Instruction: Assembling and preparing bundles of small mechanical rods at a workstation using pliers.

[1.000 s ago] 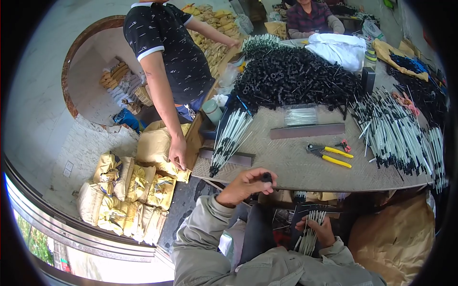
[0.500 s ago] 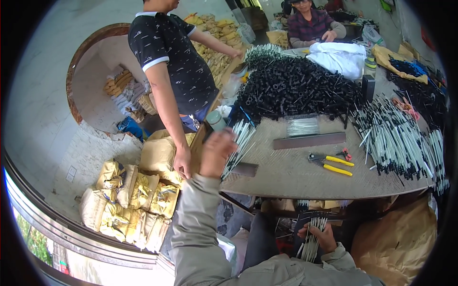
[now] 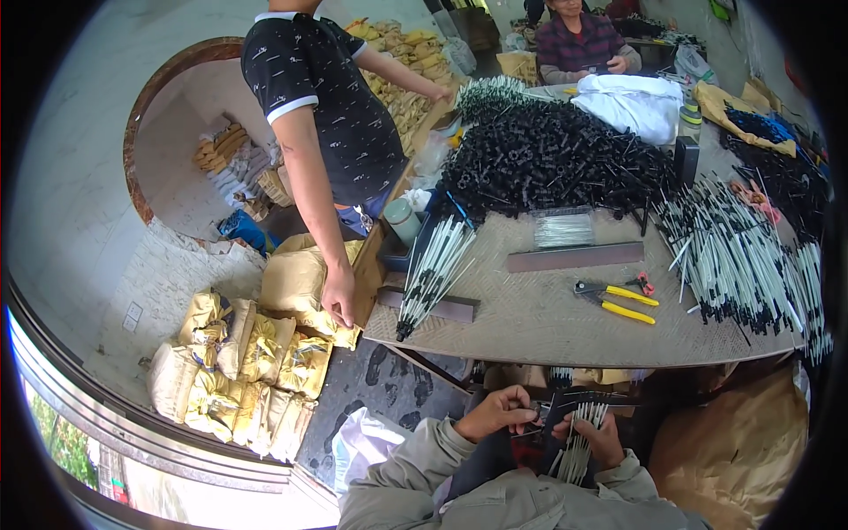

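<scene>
Low in the view, in front of my lap, my right hand is closed round a bundle of thin white rods. The rods fan out at the top and slant downward below the fingers. Just left of it, my left hand is pinched, its fingertips turned toward the bundle. Something small and dark may be between those fingertips, but its kind is too small to tell. On the table's left part lies a loose pile of white rods with black ends, resting across a dark flat bar.
Yellow-handled pliers lie on the table. A second dark bar, a heap of black parts and more white rods lie beyond. A person stands at the left; another person sits at the back.
My left hand has come down from over the rod pile at the table's left to beside my right hand. The right hand and its bundle have stayed in place.
</scene>
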`<action>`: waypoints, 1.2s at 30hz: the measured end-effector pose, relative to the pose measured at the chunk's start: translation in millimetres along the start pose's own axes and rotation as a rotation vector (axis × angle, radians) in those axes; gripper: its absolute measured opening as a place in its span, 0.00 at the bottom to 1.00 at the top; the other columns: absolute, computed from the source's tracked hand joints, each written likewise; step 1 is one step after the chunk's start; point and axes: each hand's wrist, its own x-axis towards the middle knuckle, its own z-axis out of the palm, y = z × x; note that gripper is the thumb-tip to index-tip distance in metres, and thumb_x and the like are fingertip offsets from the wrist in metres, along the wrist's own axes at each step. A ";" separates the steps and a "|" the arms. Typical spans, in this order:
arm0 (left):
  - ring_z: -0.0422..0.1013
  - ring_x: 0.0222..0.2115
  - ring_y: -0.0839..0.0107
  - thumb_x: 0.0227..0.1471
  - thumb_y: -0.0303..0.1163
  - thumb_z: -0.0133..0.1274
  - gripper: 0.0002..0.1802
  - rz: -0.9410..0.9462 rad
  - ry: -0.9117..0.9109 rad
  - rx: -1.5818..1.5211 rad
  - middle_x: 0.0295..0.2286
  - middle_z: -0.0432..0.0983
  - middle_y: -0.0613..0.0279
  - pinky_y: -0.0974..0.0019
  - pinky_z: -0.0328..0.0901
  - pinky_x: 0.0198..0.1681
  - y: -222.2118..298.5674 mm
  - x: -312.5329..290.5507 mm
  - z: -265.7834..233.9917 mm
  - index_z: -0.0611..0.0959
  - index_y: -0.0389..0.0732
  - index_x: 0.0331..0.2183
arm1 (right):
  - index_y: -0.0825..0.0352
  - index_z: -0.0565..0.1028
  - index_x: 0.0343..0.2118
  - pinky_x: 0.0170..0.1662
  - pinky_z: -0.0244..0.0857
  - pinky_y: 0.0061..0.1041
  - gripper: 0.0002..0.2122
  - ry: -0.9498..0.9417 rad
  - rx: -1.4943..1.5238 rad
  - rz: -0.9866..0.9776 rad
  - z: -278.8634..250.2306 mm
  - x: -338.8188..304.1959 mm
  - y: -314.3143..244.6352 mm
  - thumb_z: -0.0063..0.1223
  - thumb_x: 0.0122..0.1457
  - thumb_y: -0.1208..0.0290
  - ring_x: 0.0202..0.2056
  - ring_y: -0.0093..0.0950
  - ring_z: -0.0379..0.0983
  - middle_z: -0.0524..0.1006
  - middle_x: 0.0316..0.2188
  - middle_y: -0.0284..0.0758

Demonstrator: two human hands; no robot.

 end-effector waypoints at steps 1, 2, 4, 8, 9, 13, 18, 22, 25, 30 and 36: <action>0.68 0.22 0.82 0.48 0.32 0.56 0.11 -0.004 0.009 -0.006 0.27 0.75 0.66 0.79 0.61 0.23 -8.6 -1.9 -1.3 0.70 0.44 0.30 | 0.77 0.71 0.36 0.39 0.71 0.31 0.10 -0.012 -0.031 -0.001 2.4 0.4 0.7 0.47 0.55 0.75 0.34 0.34 0.75 0.77 0.29 0.44; 0.68 0.23 0.82 0.47 0.31 0.56 0.11 -0.008 0.011 -0.015 0.30 0.77 0.64 0.79 0.61 0.24 -13.8 -0.9 -0.7 0.69 0.44 0.30 | 0.77 0.71 0.36 0.39 0.71 0.31 0.10 -0.007 -0.032 0.000 3.3 -0.6 -0.6 0.47 0.55 0.75 0.34 0.34 0.75 0.77 0.29 0.44; 0.70 0.28 0.79 0.46 0.29 0.56 0.12 -0.049 -0.022 -0.012 0.33 0.76 0.63 0.77 0.63 0.29 -21.7 2.3 -1.9 0.70 0.43 0.31 | 0.76 0.70 0.35 0.37 0.71 0.31 0.10 0.050 -0.040 0.023 7.7 -2.7 -2.7 0.48 0.53 0.73 0.31 0.34 0.76 0.76 0.28 0.44; 0.68 0.42 0.68 0.44 0.25 0.55 0.22 0.087 -0.011 -0.001 0.39 0.73 0.56 0.68 0.61 0.47 -9.5 22.1 20.0 0.70 0.37 0.44 | 0.74 0.72 0.38 0.40 0.69 0.25 0.11 0.019 -0.035 0.007 -8.5 -5.4 -6.8 0.49 0.55 0.72 0.34 0.27 0.74 0.77 0.32 0.39; 0.68 0.42 0.68 0.43 0.25 0.55 0.23 0.114 0.011 -0.012 0.39 0.73 0.55 0.67 0.60 0.47 -3.4 23.0 27.0 0.71 0.35 0.44 | 0.73 0.72 0.37 0.40 0.67 0.24 0.09 -0.012 -0.087 -0.003 -7.3 -7.2 -11.4 0.46 0.57 0.73 0.35 0.25 0.73 0.76 0.32 0.37; 0.70 0.37 0.65 0.42 0.28 0.51 0.17 0.202 0.135 0.175 0.36 0.73 0.53 0.66 0.63 0.43 -15.9 29.7 22.4 0.74 0.32 0.38 | 0.74 0.69 0.42 0.45 0.68 0.27 0.11 -0.137 0.082 0.005 -15.0 2.2 5.9 0.46 0.58 0.73 0.40 0.30 0.73 0.75 0.36 0.41; 0.69 0.35 0.66 0.50 0.28 0.51 0.19 0.200 0.087 0.059 0.35 0.72 0.53 0.63 0.65 0.39 -31.6 37.3 26.5 0.70 0.33 0.44 | 0.73 0.69 0.39 0.41 0.69 0.24 0.10 -0.125 0.052 -0.154 -7.4 -18.0 1.8 0.48 0.57 0.73 0.37 0.26 0.74 0.76 0.33 0.38; 0.68 0.37 0.61 0.52 0.29 0.48 0.21 0.208 -0.041 -0.202 0.41 0.68 0.50 0.63 0.65 0.40 -21.1 40.1 49.6 0.67 0.33 0.48 | 0.72 0.71 0.37 0.36 0.68 0.20 0.12 -0.045 0.025 -0.228 -8.1 -25.0 7.0 0.50 0.57 0.68 0.31 0.22 0.73 0.76 0.29 0.35; 0.66 0.41 0.60 0.55 0.33 0.43 0.22 0.171 0.091 -0.138 0.46 0.64 0.49 0.62 0.63 0.43 -25.0 39.9 41.2 0.65 0.33 0.49 | 0.73 0.71 0.37 0.37 0.69 0.20 0.12 -0.043 0.015 -0.233 -7.7 -21.3 11.8 0.50 0.57 0.68 0.32 0.23 0.74 0.76 0.29 0.36; 0.66 0.41 0.60 0.54 0.37 0.45 0.25 0.239 0.106 -0.253 0.43 0.66 0.49 0.62 0.63 0.43 -21.5 29.1 42.5 0.65 0.35 0.50 | 0.73 0.69 0.38 0.41 0.70 0.25 0.11 -0.080 0.049 -0.177 -5.4 -17.2 13.8 0.49 0.57 0.71 0.36 0.26 0.73 0.75 0.32 0.38; 0.63 0.32 0.73 0.55 0.37 0.44 0.18 0.229 0.131 -0.558 0.37 0.67 0.61 0.71 0.63 0.36 -36.7 28.2 18.6 0.67 0.39 0.46 | 0.73 0.70 0.37 0.41 0.69 0.25 0.10 -0.128 0.062 -0.120 -0.6 -5.4 15.5 0.51 0.56 0.71 0.36 0.25 0.73 0.75 0.31 0.37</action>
